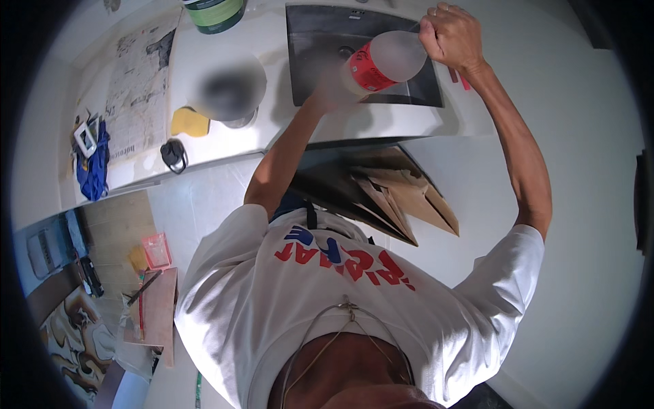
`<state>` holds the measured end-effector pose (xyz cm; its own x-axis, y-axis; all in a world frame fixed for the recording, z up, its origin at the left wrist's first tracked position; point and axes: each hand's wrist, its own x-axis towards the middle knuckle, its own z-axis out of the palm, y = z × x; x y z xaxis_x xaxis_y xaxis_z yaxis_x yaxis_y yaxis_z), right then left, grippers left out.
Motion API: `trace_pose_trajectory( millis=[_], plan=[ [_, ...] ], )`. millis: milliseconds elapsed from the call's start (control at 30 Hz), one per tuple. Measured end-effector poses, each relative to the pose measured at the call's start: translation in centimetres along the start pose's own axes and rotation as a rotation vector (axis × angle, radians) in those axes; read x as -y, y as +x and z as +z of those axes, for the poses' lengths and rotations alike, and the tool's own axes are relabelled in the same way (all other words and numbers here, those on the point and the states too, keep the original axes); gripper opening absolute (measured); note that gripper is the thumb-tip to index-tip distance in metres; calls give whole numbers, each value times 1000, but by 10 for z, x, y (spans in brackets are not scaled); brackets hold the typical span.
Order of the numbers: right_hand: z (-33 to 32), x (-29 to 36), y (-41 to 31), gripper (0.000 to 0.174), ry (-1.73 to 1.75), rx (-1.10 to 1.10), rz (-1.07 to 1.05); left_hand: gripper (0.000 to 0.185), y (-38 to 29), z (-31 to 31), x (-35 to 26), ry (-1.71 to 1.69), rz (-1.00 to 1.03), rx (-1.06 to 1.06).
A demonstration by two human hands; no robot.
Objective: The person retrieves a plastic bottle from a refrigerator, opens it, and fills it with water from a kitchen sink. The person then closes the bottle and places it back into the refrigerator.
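Observation:
A clear plastic Coca-Cola bottle (403, 56) with a red label is tilted above the dark sink (311, 46). My right hand (452, 38) is closed like a fist at the bottle's upper right end, with the thumb against it. From the other side, my left hand (332, 94) holds the lower left end. A hazy blur covers most of that hand, and a few fingertips show under the bottle. What the bottle contains cannot be made out.
Left of the sink, the white countertop (276, 120) bears a blurred round container (230, 92), a yellow sponge or cloth (190, 121), a black cup-like object (173, 153), newspaper (138, 87), a blue bag (93, 168) and a green tub (214, 15). Folded cardboard (409, 194) stands below.

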<state>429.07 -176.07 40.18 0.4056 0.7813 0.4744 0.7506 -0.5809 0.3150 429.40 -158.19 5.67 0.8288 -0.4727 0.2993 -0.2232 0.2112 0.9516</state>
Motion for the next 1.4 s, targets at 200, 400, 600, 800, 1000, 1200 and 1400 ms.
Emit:
trace_pose_trajectory(
  millis=[200, 400, 600, 800, 1000, 1200, 1400],
  plan=[
    [89, -46, 7, 31, -66, 176, 111, 64, 50, -29, 59, -619, -358, -274],
    [201, -41, -56, 33, -98, 391, 180, 85, 55, 16, -20, 399, -3, -412],
    [252, -17, -88, 37, 39, 303, 252, 77, 103, 34, 41, 613, -101, -375],
    [250, -17, -119, 38, -240, 407, 568, 65, 111, 67, 29, 599, -253, -523],
    [261, -41, -142, 38, -138, 304, 493, 66, 125, 58, 40, 663, -221, -333],
    [276, -60, -123, 16, 222, 308, 188, 75, 116, 28, 57, 601, -229, -206],
    [278, -57, -77, 17, 361, 210, -92, 81, 110, -5, 66, 485, -260, -136]
  ],
)
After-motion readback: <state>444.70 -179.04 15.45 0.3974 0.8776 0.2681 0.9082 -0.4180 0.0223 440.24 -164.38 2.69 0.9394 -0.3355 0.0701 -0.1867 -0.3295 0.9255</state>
